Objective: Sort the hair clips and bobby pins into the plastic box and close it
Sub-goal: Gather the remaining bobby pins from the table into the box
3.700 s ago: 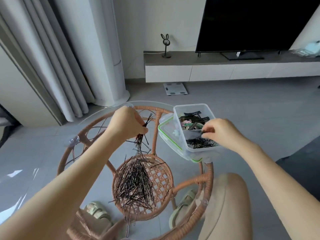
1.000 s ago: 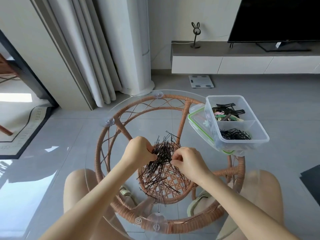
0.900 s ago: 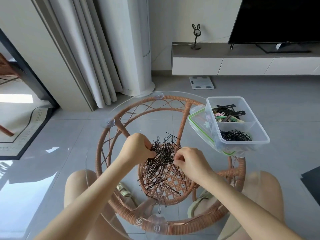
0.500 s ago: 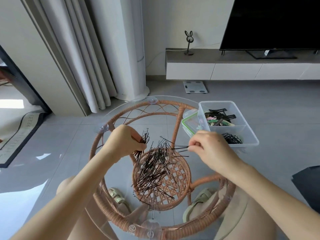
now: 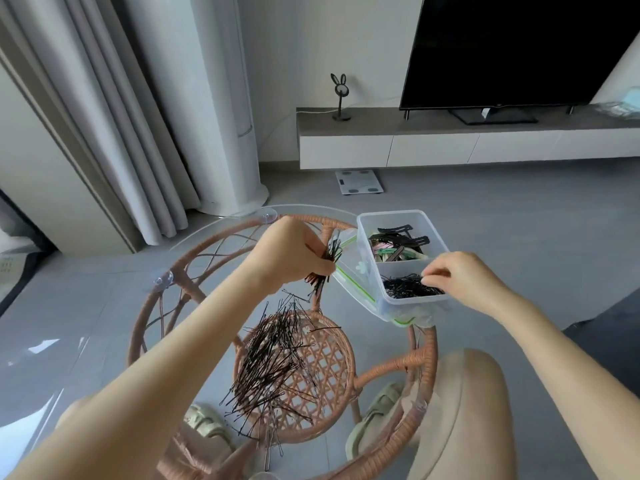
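Bobby pins, thin black wire ones [image 5: 273,362], lie heaped on the round glass-topped rattan table [image 5: 420,358]. Left hand [image 5: 287,254] grips a bundle; right hand [image 5: 460,277], fingers pinched, hovers over the clear plastic box [image 5: 367,251]. Best release low, inside the near compartment.

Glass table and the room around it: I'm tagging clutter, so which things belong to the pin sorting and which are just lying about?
In the job:
plastic box
lid
hair clips
bobby pins pile
left hand's bundle

Lying about:
bathroom scale
rabbit-ear stand
television
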Demonstrator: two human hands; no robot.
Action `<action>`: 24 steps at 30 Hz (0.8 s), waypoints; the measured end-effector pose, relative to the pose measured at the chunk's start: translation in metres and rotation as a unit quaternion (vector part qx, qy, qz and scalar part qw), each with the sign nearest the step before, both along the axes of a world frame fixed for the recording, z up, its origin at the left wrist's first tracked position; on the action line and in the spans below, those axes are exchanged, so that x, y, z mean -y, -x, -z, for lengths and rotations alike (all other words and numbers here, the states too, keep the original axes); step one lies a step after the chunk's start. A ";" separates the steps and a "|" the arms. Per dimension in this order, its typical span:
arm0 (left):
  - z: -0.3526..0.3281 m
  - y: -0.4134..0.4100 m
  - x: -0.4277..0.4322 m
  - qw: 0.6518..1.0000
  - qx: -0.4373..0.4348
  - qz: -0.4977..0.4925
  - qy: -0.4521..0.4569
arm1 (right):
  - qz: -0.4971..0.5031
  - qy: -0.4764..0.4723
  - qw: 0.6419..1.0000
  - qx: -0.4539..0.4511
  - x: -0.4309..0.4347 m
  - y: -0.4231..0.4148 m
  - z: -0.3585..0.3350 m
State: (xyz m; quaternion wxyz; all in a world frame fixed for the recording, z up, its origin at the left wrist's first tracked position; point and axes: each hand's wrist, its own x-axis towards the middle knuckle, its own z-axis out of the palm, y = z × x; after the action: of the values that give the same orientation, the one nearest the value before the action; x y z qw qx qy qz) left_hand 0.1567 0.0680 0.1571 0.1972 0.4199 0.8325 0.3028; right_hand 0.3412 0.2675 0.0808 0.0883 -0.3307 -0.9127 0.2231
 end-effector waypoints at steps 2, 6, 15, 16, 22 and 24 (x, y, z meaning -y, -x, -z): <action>-0.006 -0.010 -0.024 0.999 -0.017 0.034 -0.009 | 0.001 -0.013 0.999 -0.042 -0.001 -0.002 0.007; -0.016 -0.030 -0.071 0.991 -0.058 0.115 -0.022 | 0.068 -0.056 0.981 -0.171 0.001 -0.005 0.017; 0.033 -0.078 -0.145 0.940 -0.240 0.238 0.042 | 0.221 0.117 0.872 -0.421 0.003 -0.008 0.033; 0.039 -0.080 -0.146 0.936 -0.245 0.246 0.051 | 0.227 0.127 0.864 -0.430 0.004 -0.008 0.033; 0.070 -0.080 -0.141 0.914 -0.246 0.294 0.132 | 0.239 0.108 0.874 -0.409 -0.002 -0.014 0.033; 0.071 -0.076 -0.139 0.914 -0.233 0.297 0.149 | 0.232 0.089 0.889 -0.386 -0.002 -0.012 0.033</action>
State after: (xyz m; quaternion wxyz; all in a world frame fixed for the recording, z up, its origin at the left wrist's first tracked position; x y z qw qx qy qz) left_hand 0.2329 0.2066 0.0857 0.1385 0.6719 0.7276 -0.0039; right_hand 0.3535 0.2698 0.0476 0.4528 -0.4270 -0.6804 0.3869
